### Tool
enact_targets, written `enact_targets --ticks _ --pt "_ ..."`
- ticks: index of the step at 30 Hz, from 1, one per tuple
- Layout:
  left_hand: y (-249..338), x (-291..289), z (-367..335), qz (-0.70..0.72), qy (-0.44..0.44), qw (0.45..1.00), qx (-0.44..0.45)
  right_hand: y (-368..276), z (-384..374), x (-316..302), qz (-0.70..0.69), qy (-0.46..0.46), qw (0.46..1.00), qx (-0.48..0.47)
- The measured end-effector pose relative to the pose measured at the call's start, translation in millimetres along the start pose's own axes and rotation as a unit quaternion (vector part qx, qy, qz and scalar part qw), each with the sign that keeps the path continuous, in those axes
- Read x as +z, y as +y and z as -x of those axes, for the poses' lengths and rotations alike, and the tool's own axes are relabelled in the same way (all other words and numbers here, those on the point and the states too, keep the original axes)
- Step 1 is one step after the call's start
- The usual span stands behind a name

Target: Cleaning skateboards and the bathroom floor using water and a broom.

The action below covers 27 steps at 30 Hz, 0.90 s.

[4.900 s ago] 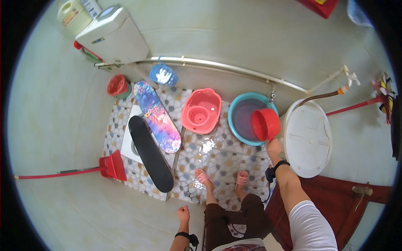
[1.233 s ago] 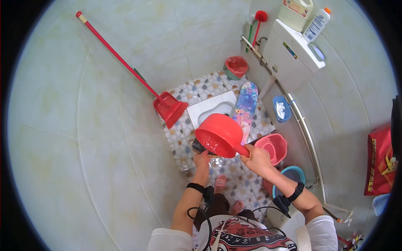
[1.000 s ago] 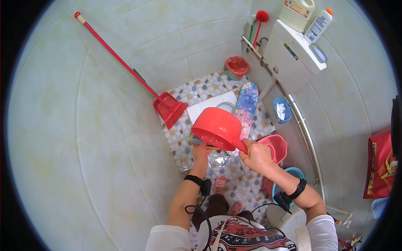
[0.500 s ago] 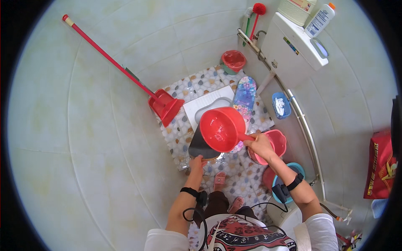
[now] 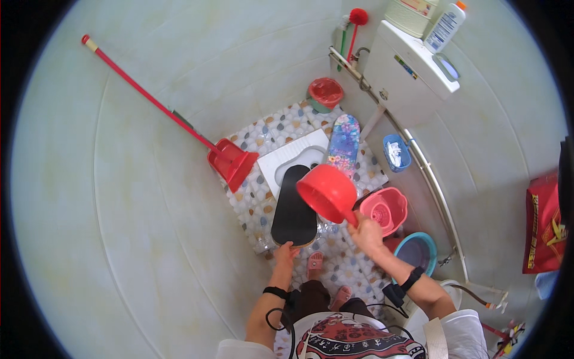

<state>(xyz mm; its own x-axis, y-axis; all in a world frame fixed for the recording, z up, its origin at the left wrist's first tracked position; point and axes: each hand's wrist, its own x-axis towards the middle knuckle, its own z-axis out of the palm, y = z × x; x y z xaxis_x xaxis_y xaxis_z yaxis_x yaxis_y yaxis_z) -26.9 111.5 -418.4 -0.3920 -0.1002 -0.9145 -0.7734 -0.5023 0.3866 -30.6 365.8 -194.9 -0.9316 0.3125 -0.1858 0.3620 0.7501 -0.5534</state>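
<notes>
Ladle [image 5: 327, 192] gripped in right hand [image 5: 366, 233], left hand [image 5: 286, 253] touching black board [image 5: 294, 209]

A black oval board [image 5: 293, 209] lies on the pebble-patterned tiled floor [image 5: 254, 200], partly over the white squat pan [image 5: 290, 157]. A flower-printed board [image 5: 341, 145] lies just right of it, and a red long-handled dustpan [image 5: 232, 164] left. Behind sits a red-lined bin [image 5: 325, 94]. Right of the boards stand a pink basin [image 5: 384, 209] and a teal tub [image 5: 419, 251].

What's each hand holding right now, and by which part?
The right hand grips the red scoop by its handle. The left hand holds the near end of the black skateboard.
</notes>
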Motion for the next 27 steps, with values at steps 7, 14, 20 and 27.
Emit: enact_targets --ticks 7,14,20,27 --pt "2.2 28.7 13.3 0.01 -0.007 1.0 0.008 39.7 27.1 51.0 0.096 0.021 0.99 -0.104" --pt "-2.9 15.3 28.3 -0.01 -0.103 0.995 0.004 184.6 151.1 -12.5 -0.115 0.138 0.948 0.261" --pt "14.0 10.0 43.3 0.004 -0.123 0.992 -0.014 290.2 367.3 -69.8 -0.535 0.295 0.579 0.54" --pt "53.9 37.8 84.3 -0.055 -0.111 0.991 0.049 385.2 488.1 -30.6 -0.584 0.566 0.307 0.494"
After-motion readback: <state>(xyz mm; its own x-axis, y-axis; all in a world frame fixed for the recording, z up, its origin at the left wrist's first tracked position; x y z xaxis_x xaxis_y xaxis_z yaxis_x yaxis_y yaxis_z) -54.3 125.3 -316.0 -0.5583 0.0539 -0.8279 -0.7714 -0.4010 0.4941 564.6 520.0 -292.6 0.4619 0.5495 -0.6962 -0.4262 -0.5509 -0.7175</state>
